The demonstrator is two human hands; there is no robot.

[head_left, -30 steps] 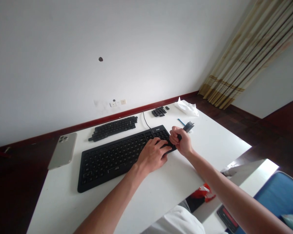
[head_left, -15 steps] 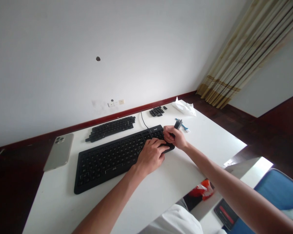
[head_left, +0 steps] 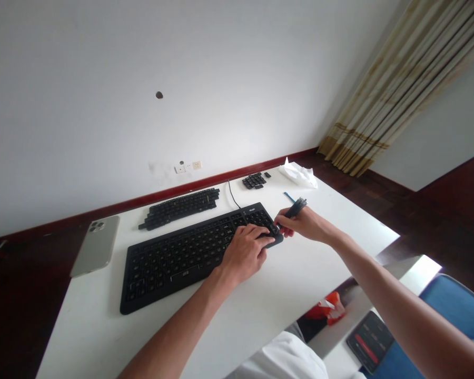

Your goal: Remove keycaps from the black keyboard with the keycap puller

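Observation:
A black keyboard lies across the white desk. My left hand rests flat on its right end, fingers spread over the keys. My right hand is at the keyboard's right edge, shut on a small dark tool whose lower tip touches the keys at the corner. Behind the keyboard lie a long row of loose black keycaps and a smaller cluster of keycaps. A thin blue tool lies just beyond my right hand.
A phone lies face down at the desk's left edge. Crumpled white tissue sits at the far right corner. The keyboard cable runs to the back edge. Below the desk at right are a blue chair, another phone and a red bag.
My right hand has lowered and turned, so the tool now slants down with its tip at the keyboard's right corner. My left hand has stayed on the keys.

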